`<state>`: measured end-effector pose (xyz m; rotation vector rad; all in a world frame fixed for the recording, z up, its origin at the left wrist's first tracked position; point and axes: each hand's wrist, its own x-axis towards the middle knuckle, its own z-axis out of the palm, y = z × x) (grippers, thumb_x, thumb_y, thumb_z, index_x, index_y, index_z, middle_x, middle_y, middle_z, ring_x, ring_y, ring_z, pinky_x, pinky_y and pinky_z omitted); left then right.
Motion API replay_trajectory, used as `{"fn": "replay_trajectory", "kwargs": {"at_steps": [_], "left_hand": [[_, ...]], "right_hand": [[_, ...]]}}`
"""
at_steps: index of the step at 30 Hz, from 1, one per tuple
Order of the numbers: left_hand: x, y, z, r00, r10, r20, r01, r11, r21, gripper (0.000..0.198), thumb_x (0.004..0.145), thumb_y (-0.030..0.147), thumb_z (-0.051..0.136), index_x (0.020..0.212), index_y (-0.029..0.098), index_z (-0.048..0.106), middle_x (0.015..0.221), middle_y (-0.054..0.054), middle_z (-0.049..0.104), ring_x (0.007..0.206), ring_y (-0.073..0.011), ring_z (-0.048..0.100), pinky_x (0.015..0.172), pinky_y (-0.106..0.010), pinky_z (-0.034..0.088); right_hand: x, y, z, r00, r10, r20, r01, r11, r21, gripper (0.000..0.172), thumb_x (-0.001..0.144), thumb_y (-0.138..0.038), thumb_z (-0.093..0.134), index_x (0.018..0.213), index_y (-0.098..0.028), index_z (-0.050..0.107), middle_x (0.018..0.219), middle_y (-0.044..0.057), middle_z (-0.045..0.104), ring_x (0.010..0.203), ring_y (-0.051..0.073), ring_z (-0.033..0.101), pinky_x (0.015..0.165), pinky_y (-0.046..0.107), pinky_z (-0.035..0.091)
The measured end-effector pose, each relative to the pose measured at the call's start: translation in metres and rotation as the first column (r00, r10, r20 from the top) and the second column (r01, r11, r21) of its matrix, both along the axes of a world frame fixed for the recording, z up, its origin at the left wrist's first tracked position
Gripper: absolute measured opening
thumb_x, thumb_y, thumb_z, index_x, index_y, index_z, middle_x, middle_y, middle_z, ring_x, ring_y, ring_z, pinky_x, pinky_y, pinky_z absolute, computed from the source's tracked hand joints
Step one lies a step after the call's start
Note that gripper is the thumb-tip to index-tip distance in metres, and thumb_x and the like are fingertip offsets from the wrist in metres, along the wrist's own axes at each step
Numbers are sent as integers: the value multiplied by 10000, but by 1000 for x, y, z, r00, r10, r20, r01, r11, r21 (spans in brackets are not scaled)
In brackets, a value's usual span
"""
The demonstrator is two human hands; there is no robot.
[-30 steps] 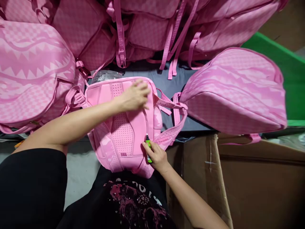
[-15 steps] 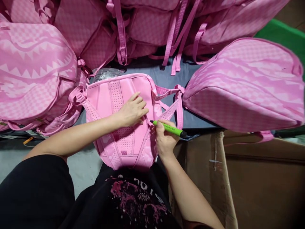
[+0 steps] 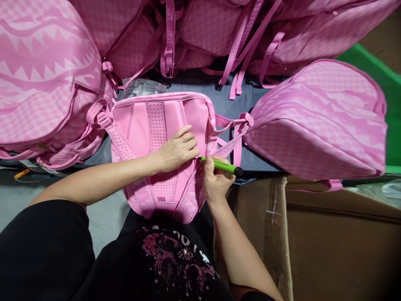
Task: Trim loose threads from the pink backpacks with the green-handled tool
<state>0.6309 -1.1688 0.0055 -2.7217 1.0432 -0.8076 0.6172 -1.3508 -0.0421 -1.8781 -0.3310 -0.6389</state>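
A pink backpack (image 3: pixel 156 121) lies back-panel up in front of me, its padded straps spread to both sides. My left hand (image 3: pixel 177 148) rests flat on the back panel, fingers stretched out toward the right edge. My right hand (image 3: pixel 216 184) grips a green marker pen (image 3: pixel 221 165), whose dark tip touches the backpack's right side just beside my left fingertips.
Several more pink backpacks are piled around: a shark-mouth one (image 3: pixel 44 79) at left, a checkered one (image 3: pixel 316 121) at right, others with hanging straps (image 3: pixel 238 54) behind. A brown cardboard box (image 3: pixel 328 238) stands at lower right. A green surface (image 3: pixel 388 100) shows at far right.
My right hand turned the green marker from upright at the backpack's lower edge to lying sideways, tip at its right side. My left hand slid down from the top onto the back panel.
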Motion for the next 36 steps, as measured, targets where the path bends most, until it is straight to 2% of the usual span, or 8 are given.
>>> {"fn": "replay_trajectory", "kwargs": {"at_steps": [8, 11, 16, 23, 26, 28, 32, 36], "left_hand": [[-2, 1, -5, 1000, -9, 20, 10, 999, -49, 285, 1007, 154, 424, 830, 191, 645, 820, -10, 613, 948, -163, 550, 1144, -466, 425], [-3, 0, -6, 996, -26, 91, 32, 997, -69, 272, 998, 145, 442, 803, 188, 626, 802, -3, 610, 919, -159, 554, 1128, -444, 445], [-5, 0, -9, 977, -30, 212, 52, 994, -100, 237, 972, 121, 487, 772, 190, 593, 769, 9, 597, 891, -155, 565, 1100, -410, 474], [-4, 0, -12, 971, -21, 236, 48, 993, -108, 244, 976, 124, 486, 759, 194, 572, 735, 16, 573, 866, -149, 564, 1099, -394, 477], [-4, 0, -11, 970, -21, 241, 50, 992, -114, 230, 970, 125, 497, 763, 191, 573, 737, 14, 573, 860, -152, 562, 1094, -394, 483], [-4, 0, -11, 971, -12, 237, 38, 994, -103, 244, 979, 125, 479, 762, 192, 569, 736, 14, 572, 863, -150, 562, 1098, -392, 480], [-5, 0, -12, 970, -10, 241, 36, 994, -103, 241, 982, 131, 478, 769, 194, 571, 742, 18, 574, 870, -147, 567, 1104, -388, 476], [-6, 1, -13, 985, 9, 173, 4, 997, -78, 272, 1002, 133, 436, 783, 196, 585, 758, 19, 587, 887, -144, 573, 1121, -396, 459]], "right_hand": [[3, -2, 4, 1000, 11, 14, -10, 997, -77, 229, 955, -388, 612, 874, -182, 675, 813, 58, 715, 713, 202, 703, 675, 333, 574], [7, -2, 10, 999, 29, 17, -27, 995, -96, 245, 960, -380, 600, 852, -176, 680, 785, 67, 717, 686, 207, 699, 654, 326, 562], [14, -4, 18, 999, 31, -15, -33, 973, -229, 346, 974, -424, 550, 788, -170, 693, 682, 66, 697, 582, 210, 667, 592, 324, 519], [16, -4, 22, 1000, 7, 17, -1, 940, -340, 438, 979, -453, 533, 687, -168, 693, 602, 67, 674, 515, 201, 630, 557, 309, 460], [17, -3, 25, 999, 34, -27, -41, 937, -346, 433, 980, -465, 522, 751, -155, 719, 652, 77, 700, 557, 202, 653, 576, 303, 455], [18, -3, 26, 998, 16, -68, -41, 923, -383, 459, 978, -476, 515, 706, -159, 704, 589, 64, 668, 513, 195, 624, 558, 307, 429], [20, -4, 28, 991, 41, -126, -85, 925, -371, 476, 972, -494, 503, 668, -171, 674, 567, 56, 642, 507, 190, 606, 557, 307, 421], [20, -5, 26, 995, 11, -104, -49, 924, -379, 462, 960, -491, 528, 639, -182, 651, 549, 51, 620, 485, 187, 582, 557, 313, 435]]}}
